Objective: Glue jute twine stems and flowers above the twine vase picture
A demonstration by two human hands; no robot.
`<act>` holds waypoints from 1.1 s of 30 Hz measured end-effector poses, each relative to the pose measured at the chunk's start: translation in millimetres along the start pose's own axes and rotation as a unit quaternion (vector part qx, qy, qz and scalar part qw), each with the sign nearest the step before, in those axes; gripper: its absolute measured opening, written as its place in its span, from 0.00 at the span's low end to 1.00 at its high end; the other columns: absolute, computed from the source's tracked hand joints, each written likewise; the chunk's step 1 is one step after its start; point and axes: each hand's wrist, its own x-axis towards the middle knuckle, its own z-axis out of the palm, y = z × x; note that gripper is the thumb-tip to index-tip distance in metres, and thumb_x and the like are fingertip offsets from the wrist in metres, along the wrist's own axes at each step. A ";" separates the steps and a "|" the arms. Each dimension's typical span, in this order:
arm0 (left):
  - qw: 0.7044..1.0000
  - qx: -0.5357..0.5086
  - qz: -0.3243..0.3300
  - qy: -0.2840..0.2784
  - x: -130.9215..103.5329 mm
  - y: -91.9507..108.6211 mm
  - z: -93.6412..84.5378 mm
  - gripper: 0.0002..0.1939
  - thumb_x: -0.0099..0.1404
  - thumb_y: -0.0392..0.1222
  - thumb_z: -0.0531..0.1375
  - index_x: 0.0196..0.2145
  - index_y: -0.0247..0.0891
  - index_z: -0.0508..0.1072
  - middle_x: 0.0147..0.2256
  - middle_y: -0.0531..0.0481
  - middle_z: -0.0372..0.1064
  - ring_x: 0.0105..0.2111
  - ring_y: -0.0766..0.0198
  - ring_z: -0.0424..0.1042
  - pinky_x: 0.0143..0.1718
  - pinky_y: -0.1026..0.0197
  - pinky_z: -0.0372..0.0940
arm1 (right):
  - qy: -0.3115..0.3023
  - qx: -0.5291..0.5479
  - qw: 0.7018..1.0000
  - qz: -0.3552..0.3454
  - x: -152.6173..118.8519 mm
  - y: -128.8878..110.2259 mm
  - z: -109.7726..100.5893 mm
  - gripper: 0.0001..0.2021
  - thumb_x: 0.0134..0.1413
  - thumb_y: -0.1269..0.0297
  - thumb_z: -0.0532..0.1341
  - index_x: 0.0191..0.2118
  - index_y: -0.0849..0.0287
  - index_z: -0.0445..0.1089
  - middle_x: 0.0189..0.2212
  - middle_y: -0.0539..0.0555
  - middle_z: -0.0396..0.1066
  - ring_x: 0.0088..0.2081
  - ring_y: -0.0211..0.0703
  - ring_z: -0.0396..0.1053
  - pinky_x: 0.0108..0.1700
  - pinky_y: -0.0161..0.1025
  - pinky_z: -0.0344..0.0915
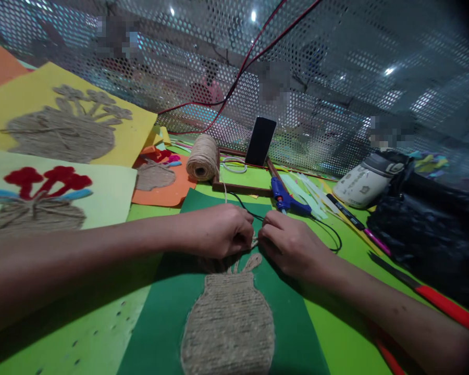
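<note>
Twine vase (pixel 229 323), base out of view

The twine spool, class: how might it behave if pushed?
The twine spool may roll, since it is round and lies on its side. The brown frame beside it could block it one way. Its trailing strand is probably floppy, being thin and curved.

A smartphone (pixel 261 140) stands near the tabletop's (pixel 113 312) far edge, before a perforated metal screen (pixel 168 62). Toward the far right corner sits a white bottle (pixel 352 186); a black plastic bag (pixel 426 245) lies along the right edge.
</note>
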 end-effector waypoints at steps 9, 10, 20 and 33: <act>1.000 0.014 0.006 -0.005 -1.2 -1.0 0.3 0.08 0.62 0.31 0.59 0.30 0.36 0.78 0.28 0.48 0.71 0.32 0.64 0.69 0.35 0.63 0.63 | -0.008 0.013 1.000 -0.004 -0.6 0.2 1.0 0.11 0.62 0.73 0.53 0.28 0.61 0.67 0.29 0.54 0.63 0.30 0.41 0.57 0.31 0.39 0.55; 1.000 0.014 0.007 -0.004 -1.2 -1.1 0.3 0.08 0.62 0.31 0.59 0.30 0.36 0.78 0.28 0.48 0.71 0.32 0.64 0.69 0.35 0.63 0.63 | -0.012 0.016 1.000 -0.002 -0.7 0.1 1.1 0.11 0.62 0.73 0.53 0.28 0.61 0.67 0.29 0.54 0.63 0.31 0.41 0.57 0.31 0.39 0.55; 0.999 0.016 -0.024 -0.019 -0.5 -2.1 -7.7 0.09 0.60 0.30 0.60 0.34 0.36 0.80 0.30 0.47 0.72 0.33 0.62 0.70 0.34 0.63 0.63 | -0.042 0.039 0.998 0.017 -1.0 0.9 -2.0 0.11 0.63 0.72 0.53 0.30 0.62 0.69 0.30 0.55 0.64 0.31 0.42 0.60 0.32 0.40 0.57; 0.998 0.029 -0.052 -0.035 -1.4 -4.9 -11.3 0.10 0.58 0.28 0.60 0.34 0.37 0.80 0.31 0.48 0.72 0.34 0.63 0.70 0.35 0.63 0.64 | -0.060 0.093 0.994 0.016 -1.0 0.6 -6.5 0.10 0.62 0.72 0.54 0.35 0.63 0.73 0.32 0.56 0.65 0.32 0.42 0.62 0.33 0.39 0.57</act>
